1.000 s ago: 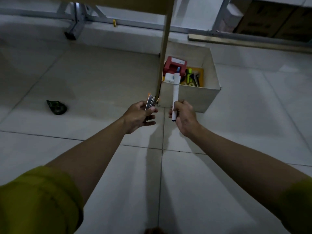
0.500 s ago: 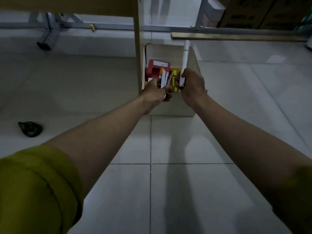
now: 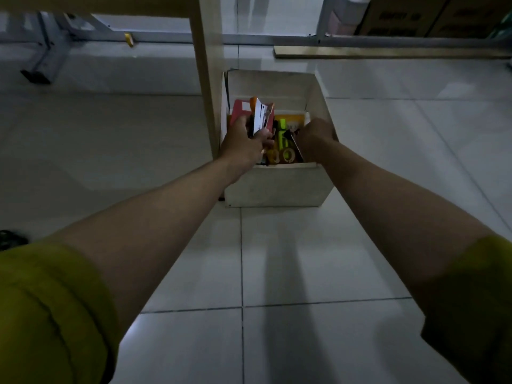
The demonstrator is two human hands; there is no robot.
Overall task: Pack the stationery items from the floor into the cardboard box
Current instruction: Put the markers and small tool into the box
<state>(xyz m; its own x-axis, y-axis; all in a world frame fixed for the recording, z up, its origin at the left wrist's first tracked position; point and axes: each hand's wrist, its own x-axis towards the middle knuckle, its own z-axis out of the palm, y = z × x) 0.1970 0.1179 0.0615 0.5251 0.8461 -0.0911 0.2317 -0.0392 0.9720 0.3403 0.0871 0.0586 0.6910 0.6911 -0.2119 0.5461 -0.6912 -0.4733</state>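
Head view shows both hands over the cardboard box (image 3: pixel 274 187), already crowded with stationery. Left hand (image 3: pixel 243 142) has its grip clamped on a small pack (image 3: pixel 260 117); right hand (image 3: pixel 315 137) reaches inside, its grip impossible to tell. One dark item (image 3: pixel 11 239) lies on the floor (image 3: pixel 304 259), left to pack.

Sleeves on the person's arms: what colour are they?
Yellow-green sleeves, clearest in the head view.

a: what colour is the cardboard box (image 3: pixel 277 187)?
b: pale off-white. inside, a red packet (image 3: pixel 238 112), a neon green highlighter (image 3: pixel 282 134), a yellow sheet (image 3: pixel 293 120).
a: the sleeves (image 3: pixel 50 314)?
b: olive-yellow. floor tiles (image 3: pixel 304 259) plain pale grey, dark grout.
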